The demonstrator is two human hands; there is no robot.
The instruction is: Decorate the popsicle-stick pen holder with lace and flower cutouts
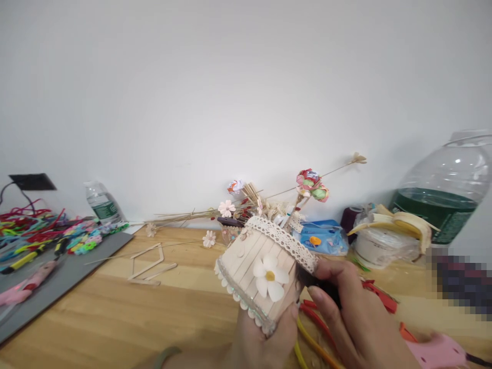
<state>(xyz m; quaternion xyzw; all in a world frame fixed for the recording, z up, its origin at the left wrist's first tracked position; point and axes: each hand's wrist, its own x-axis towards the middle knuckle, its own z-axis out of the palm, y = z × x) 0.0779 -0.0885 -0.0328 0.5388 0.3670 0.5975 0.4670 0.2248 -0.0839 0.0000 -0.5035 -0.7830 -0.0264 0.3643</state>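
My left hand (265, 341) grips a small pot made of ice-cream sticks (257, 269) from below, tilted so its mouth points up and to the right. The pot has a lace band round its rim, a white paper flower on its side and a glitter trim at its base. My right hand (355, 320) is closed on a dark object at the pot's rim; what it is I cannot make out. Both hands are near the front edge of the wooden table (115, 312).
Paper flowers on thin sticks (311, 185) stand behind the pot. Loose sticks (148, 266) lie at centre left. A grey board (61, 279) with coloured pipe cleaners (42, 230), a water bottle (100, 202), a large jug (446, 197), a tissue pack (323, 238), a banana peel (400, 221) and a pink glue gun (438, 351) surround them.
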